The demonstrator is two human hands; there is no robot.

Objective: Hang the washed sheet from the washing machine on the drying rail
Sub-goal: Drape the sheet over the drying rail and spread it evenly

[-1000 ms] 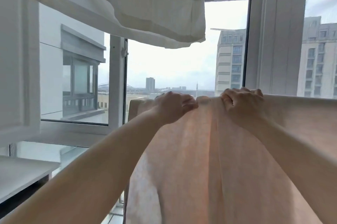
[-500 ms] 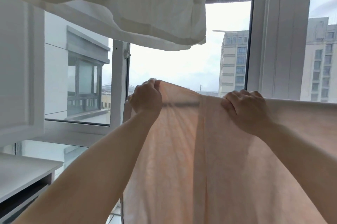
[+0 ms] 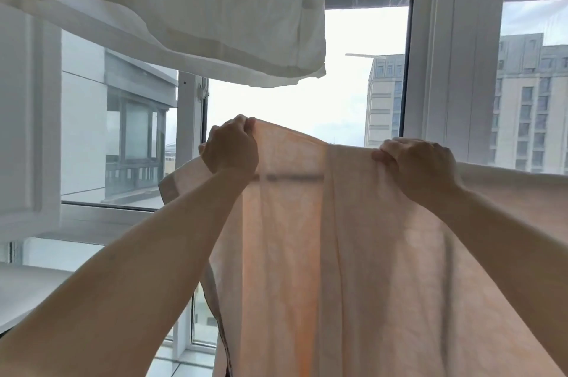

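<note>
A thin peach-coloured sheet [image 3: 353, 253] hangs in front of me over a horizontal drying rail [image 3: 289, 177], which shows as a dark bar through the cloth. My left hand [image 3: 230, 150] grips the sheet's top edge and holds it lifted above the rail. At the rail's height my right hand [image 3: 418, 164] grips a bunched fold of the sheet. Right of my right hand the sheet lies draped along the rail. The rail's ends are hidden by the cloth.
A white sheet [image 3: 190, 8] hangs overhead at the upper left. Behind the rail are tall windows with white frames [image 3: 458, 54] and buildings outside. A white cabinet [image 3: 27, 118] stands at the left with a pale surface [image 3: 27, 290] below it.
My left hand has slid left along the sheet's top edge and lifted it above the rail, spreading the cloth. My right hand has stayed gripping at the rail.
</note>
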